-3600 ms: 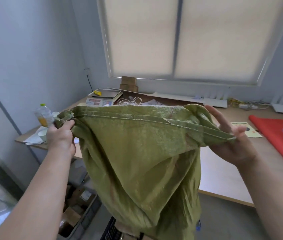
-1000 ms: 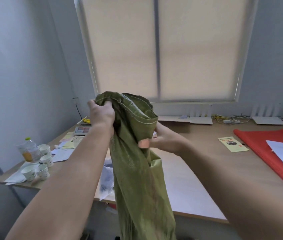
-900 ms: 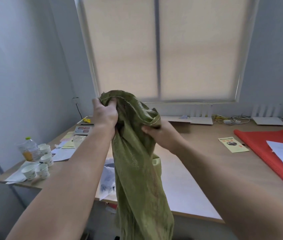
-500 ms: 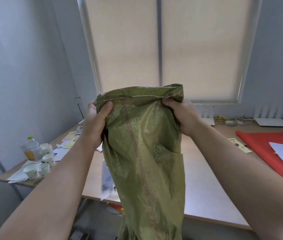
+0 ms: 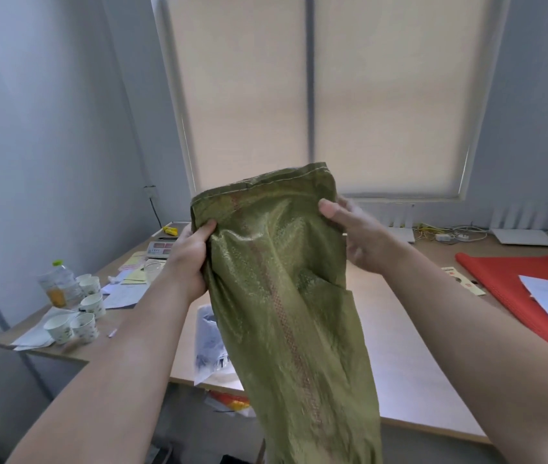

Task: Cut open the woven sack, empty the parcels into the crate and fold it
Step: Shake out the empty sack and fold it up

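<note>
Sack spread flat at the hem, ready for folding

The green sack (image 5: 286, 296) hangs limp in front of the person, above the table (image 5: 400, 346), with its stitched hem uppermost. A second ago the hem was bunched between the two fists, close together; now the hands have drawn apart and the top edge is stretched out almost level, the reddish stripe running straight down the middle. The left hand (image 5: 189, 259) is clenched on the left edge, thumb pressed over the cloth. The right hand (image 5: 353, 236) grasps the right edge with thumb in front and fingers behind. The cloth hangs slack, so it appears empty; the crate is out of sight. By this reading emptying is done and folding is starting. A plastic bag (image 5: 210, 343) lies behind the sack.
</note>
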